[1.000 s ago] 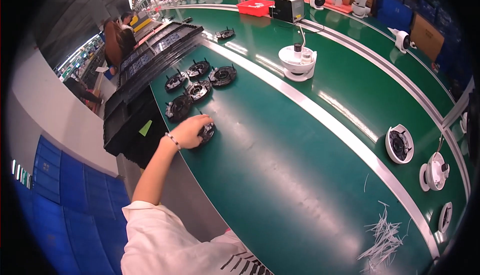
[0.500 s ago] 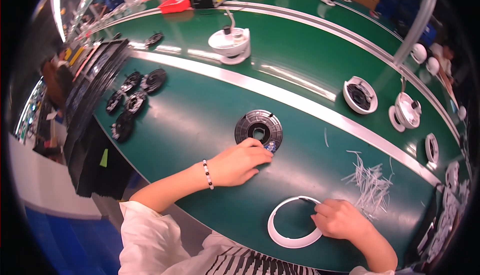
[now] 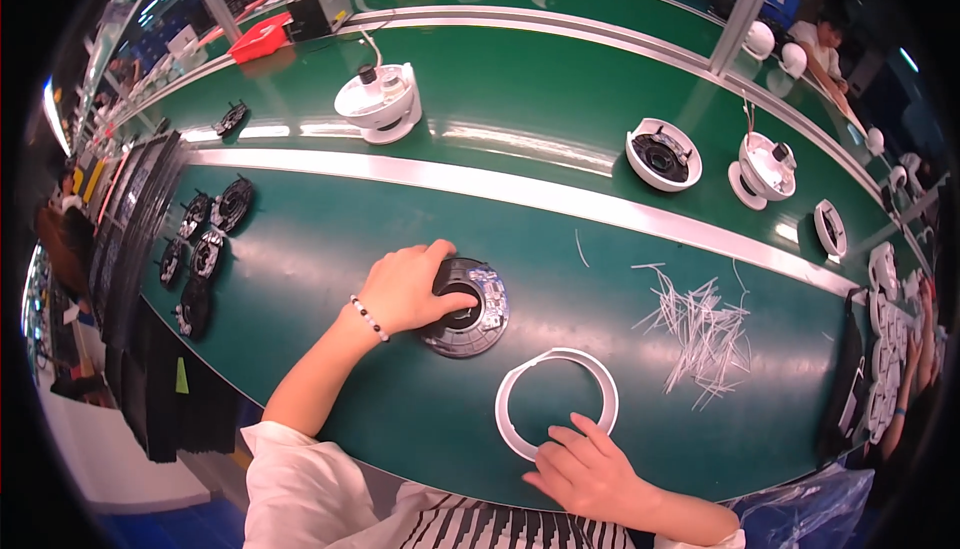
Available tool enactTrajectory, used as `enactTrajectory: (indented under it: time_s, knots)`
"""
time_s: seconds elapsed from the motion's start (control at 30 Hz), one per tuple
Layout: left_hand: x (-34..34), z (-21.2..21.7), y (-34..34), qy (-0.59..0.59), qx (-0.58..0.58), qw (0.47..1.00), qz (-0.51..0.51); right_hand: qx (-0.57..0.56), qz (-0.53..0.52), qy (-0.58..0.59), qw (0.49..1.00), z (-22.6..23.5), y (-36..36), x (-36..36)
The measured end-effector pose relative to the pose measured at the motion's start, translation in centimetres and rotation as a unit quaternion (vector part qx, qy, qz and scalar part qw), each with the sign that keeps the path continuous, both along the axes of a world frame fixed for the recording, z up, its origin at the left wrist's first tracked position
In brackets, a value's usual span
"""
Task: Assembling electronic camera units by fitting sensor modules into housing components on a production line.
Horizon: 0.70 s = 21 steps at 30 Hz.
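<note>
Black round disc (image 3: 465, 307) sits on the bench (image 3: 300, 279) under our left hand (image 3: 405, 289), fingers pressed on it; right hand (image 3: 585, 469) spread, fingertips touching the white ring (image 3: 557, 402); we judge them not yet joined.

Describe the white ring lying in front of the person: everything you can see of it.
The white ring is a thin, flat hoop, plastic by its look, open in the middle so the green belt shows through. It lies flat near the belt's near edge, just right of the dark round part under the left hand. The right hand touches its near rim with its fingertips. A pile of thin white strips lies further right, apart from it.
</note>
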State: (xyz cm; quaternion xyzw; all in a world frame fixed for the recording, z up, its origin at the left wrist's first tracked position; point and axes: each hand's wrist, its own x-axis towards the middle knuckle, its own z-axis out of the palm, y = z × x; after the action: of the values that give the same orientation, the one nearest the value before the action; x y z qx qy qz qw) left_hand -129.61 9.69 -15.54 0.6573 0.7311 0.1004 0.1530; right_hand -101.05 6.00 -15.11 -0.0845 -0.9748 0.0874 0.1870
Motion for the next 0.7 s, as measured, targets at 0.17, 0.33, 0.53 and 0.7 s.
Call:
enactTrajectory:
  time_s: [0.17,0.33,0.53,0.7]
  knots:
    - [1.6,-1.6,1.2,-0.191,0.101,0.976,0.01,-0.099,-0.076,-0.018,0.992,0.2,1.9,1.9]
    - [1.8,-4.2,2.3,-0.409,0.041,0.911,-0.004,-0.153,-0.156,-0.186,0.958,2.9,4.2,0.6]
    - [2.7,-3.4,1.7,-0.377,-0.046,0.925,0.024,-0.235,-0.145,-0.159,0.948,0.4,6.6,0.7]
    - [3.8,-5.3,1.6,-0.452,0.033,0.891,0.016,-0.226,-0.203,-0.16,0.939,1.0,7.2,1.4]
